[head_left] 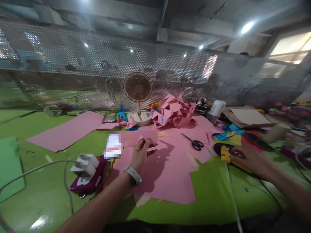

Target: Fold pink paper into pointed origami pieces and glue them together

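My left hand (141, 153), with a white band on the wrist, pinches a small folded piece of pink paper (153, 139) above a stack of pink sheets (167, 181). To the right, my right hand (250, 158) is closed around a yellow glue gun (225, 154) with a long translucent glue stick (232, 197) trailing from it toward me. A dark oval object (218, 148) lies under the gun; its kind is unclear. Black-handled scissors (196, 144) rest on the pink paper between my hands.
A heap of folded pink paper pieces (173, 111) lies beside a small fan (138, 89) at the back. At left, a purple power strip (85, 184) holds white plugs, with grey cables nearby. A dark phone-like slab (259, 141) lies at right, before a perforated screen (92, 61).
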Available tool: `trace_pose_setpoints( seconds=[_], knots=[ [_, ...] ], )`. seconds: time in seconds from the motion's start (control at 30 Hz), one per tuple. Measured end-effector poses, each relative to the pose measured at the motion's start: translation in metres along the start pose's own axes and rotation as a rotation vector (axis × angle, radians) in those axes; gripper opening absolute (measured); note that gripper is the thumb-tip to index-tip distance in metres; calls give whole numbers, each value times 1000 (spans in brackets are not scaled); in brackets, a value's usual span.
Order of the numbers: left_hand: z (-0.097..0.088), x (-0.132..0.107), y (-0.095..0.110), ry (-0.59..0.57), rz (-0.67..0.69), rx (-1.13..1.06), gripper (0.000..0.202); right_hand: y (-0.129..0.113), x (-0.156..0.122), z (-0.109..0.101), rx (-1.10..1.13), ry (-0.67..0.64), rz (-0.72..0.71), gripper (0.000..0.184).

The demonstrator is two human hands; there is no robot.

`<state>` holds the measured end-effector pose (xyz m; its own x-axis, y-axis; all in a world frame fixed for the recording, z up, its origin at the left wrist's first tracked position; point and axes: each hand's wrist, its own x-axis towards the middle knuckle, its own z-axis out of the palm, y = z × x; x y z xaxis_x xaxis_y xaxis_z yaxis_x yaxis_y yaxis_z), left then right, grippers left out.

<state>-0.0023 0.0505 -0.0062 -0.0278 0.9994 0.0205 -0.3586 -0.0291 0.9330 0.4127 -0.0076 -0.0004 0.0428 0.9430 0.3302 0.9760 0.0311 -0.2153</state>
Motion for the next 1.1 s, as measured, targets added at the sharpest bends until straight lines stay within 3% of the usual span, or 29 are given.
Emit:
trace_pose_setpoints(
  seconds=[0.1, 0.23, 0.37, 0.5, 0.7, 1.1],
  knots=[
    [-1, 3, 1, 30, 18, -45, 30, -56, 19, 1, 46, -69, -128, 26],
    [-4, 4, 4, 80, 33, -102, 28, -136, 47, 31, 143, -162, -391, 22],
    [-4, 4, 4, 105, 32, -125, 28, -180, 68, 58, 86, -203, -547, 17],
    [-3, 5, 3, 113, 17, -116, 29, -195, 77, 75, 36, -225, -629, 15],
    [-4, 6, 1, 103, 1, -97, 29, -200, 85, 96, -83, -236, -689, 14],
    [-4, 6, -2, 83, -2, -115, 28, -200, 90, 104, -160, -248, -730, 20]
  ],
)
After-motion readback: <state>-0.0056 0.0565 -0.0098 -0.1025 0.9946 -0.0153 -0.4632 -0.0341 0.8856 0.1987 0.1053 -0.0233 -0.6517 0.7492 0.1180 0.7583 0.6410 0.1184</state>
